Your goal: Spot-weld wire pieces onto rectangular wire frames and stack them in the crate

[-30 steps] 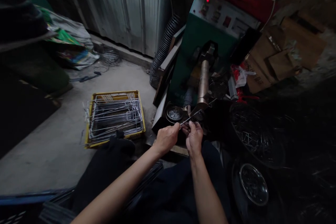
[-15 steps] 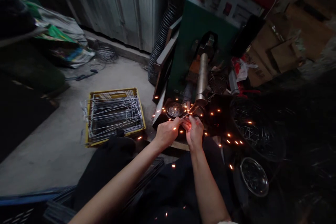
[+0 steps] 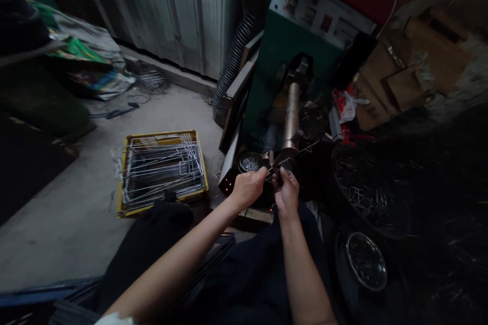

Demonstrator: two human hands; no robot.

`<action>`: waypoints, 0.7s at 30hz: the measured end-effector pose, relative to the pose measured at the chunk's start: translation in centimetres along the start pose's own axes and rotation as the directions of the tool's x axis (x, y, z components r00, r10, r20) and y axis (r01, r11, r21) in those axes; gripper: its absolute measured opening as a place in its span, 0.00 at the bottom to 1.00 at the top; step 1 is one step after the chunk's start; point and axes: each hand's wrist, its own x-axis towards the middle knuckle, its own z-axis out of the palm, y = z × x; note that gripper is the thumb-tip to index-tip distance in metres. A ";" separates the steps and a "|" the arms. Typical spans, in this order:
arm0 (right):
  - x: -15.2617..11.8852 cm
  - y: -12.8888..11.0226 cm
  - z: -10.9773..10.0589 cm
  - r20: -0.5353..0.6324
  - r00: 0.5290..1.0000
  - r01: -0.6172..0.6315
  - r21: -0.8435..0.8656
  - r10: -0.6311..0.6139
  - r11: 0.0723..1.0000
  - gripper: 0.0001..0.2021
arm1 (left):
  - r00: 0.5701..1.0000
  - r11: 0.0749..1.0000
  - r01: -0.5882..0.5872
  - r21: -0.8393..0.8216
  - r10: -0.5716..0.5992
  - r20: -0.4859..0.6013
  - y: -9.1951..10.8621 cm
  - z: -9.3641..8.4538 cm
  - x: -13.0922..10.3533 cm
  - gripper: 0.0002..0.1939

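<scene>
My left hand (image 3: 249,188) is closed, its fingertips pinching a thin bent metal wire (image 3: 306,149) beside the electrode end of a spot welder. Close by on the right, my right hand (image 3: 286,194) is also closed, thumb and fingers pinched at the same wire; the exact grip is small and dark. The wire slants up to the right past the end of the thick metal welder arm (image 3: 292,117). Below that arm stands the lower electrode (image 3: 268,156), just beyond my fingertips. A round dish of small metal bits (image 3: 250,162) sits left of the electrode.
The green welder cabinet (image 3: 263,96) stands ahead, a red lamp lit on its panel. A yellow crate (image 3: 124,183) of wire frames lies on the floor at left. At right are a dark basin of wire pieces (image 3: 362,195) and a round clear-rimmed bowl (image 3: 366,261).
The bright spray of sparks around my hands has died down to a few glowing specks. The wire now shows slanting out to the right, and both hands have shifted slightly.
</scene>
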 end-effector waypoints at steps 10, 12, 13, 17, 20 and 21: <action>-1.0 -0.4 -1.3 0.020 0.999 -0.042 -0.093 0.044 0.995 0.18 | 0.998 0.998 -0.055 -0.042 0.055 0.015 -1.0 -0.2 -0.1 0.17; -2.1 0.0 -2.7 0.013 0.999 -0.043 -0.152 0.045 0.988 0.18 | 0.996 0.995 -0.087 -0.056 0.087 0.000 -1.3 -0.5 -0.2 0.16; -2.8 0.3 -3.6 0.012 0.998 -0.052 -0.188 0.055 0.981 0.18 | 0.995 0.993 -0.097 -0.062 0.096 -0.008 -1.4 -0.6 -0.3 0.15; -6.6 1.8 -7.3 0.115 0.983 -0.088 -0.384 0.142 0.919 0.16 | 0.992 0.990 -0.122 -0.069 0.122 -0.011 -1.9 -0.7 -1.5 0.13; -9.7 3.0 -9.7 0.210 0.947 -0.091 -0.551 0.244 0.830 0.17 | 0.988 0.987 -0.148 -0.069 0.151 0.035 -3.5 -0.9 -4.1 0.11; -10.6 3.4 -10.4 0.236 0.929 -0.091 -0.598 0.284 0.796 0.17 | 0.988 0.988 -0.141 -0.066 0.145 0.053 -4.5 -1.1 -5.2 0.10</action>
